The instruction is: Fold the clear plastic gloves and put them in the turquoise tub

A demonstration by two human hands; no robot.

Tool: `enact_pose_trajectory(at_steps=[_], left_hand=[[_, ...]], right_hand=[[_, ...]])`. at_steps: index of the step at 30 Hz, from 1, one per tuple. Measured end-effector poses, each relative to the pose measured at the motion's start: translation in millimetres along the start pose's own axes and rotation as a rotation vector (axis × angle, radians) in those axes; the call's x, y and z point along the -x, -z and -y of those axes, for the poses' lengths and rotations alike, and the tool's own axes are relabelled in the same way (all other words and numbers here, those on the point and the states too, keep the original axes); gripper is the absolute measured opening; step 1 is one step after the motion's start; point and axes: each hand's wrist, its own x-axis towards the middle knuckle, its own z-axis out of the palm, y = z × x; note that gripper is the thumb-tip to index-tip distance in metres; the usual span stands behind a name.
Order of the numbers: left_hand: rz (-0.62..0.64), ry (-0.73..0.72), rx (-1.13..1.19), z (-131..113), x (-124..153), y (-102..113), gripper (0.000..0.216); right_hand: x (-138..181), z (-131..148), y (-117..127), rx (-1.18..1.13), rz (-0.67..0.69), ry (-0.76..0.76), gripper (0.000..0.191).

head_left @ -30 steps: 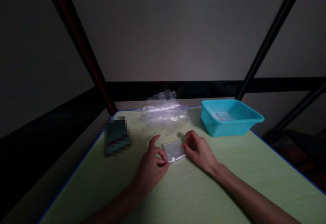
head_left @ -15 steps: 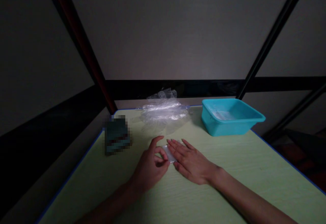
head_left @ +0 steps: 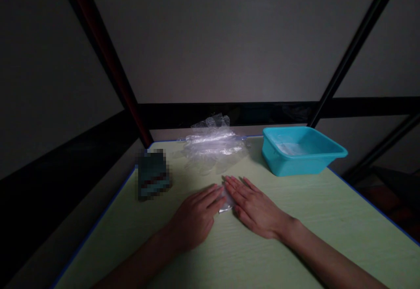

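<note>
A small flat square of clear folded plastic (head_left: 227, 202) lies on the table, partly hidden under my fingers. My right hand (head_left: 257, 208) rests flat over its right side, fingers stretched out and open. From the other side, my left hand (head_left: 198, 214) reaches its extended fingers onto the plastic's left edge; this hand is open too. Beyond both hands, a pile of clear disposable plastic gloves (head_left: 215, 146) is spread out at the back of the table.
A turquoise plastic basin (head_left: 300, 166) stands at the back right with some pale, see-through material (head_left: 290, 149) inside. On the left is a dark pixelated object (head_left: 153, 173). The light green table (head_left: 236, 262) has blue edging and meets a grey panelled wall (head_left: 223, 39).
My left hand has gone from a curled pinch at the plastic's near-left corner to fingers laid out along its left side. My right hand stays flat. The view has shifted slightly.
</note>
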Motion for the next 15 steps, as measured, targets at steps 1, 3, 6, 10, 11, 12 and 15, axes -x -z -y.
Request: enact_pose_trajectory(at_steps=[1, 3, 6, 10, 11, 12, 15], left_hand=[[0.013, 0.010, 0.005, 0, 1, 0, 0.051], [0.039, 0.025, 0.006, 0, 2, -1, 0.051], [0.112, 0.029, -0.034, -2, 2, 1, 0.049], [0.215, 0.027, -0.042, -4, 4, 9, 0.048], [0.232, 0.029, -0.021, -4, 5, 12, 0.050], [0.251, 0.031, 0.007, -4, 7, 15, 0.053], [0.306, 0.046, 0.115, 0, 10, 22, 0.062]], right_hand=[[0, 0, 0, -0.005, 0.003, 0.004, 0.056], [0, -1, -1, -0.010, 0.011, 0.013, 0.056], [-1, 0, -2, -0.001, 0.036, 0.015, 0.055], [-2, 0, -2, 0.001, 0.068, 0.003, 0.054], [-2, 0, -2, -0.004, 0.073, 0.002, 0.054], [-1, 0, -1, -0.008, 0.078, 0.001, 0.054], [-1, -1, -1, -0.022, 0.088, 0.004, 0.055]])
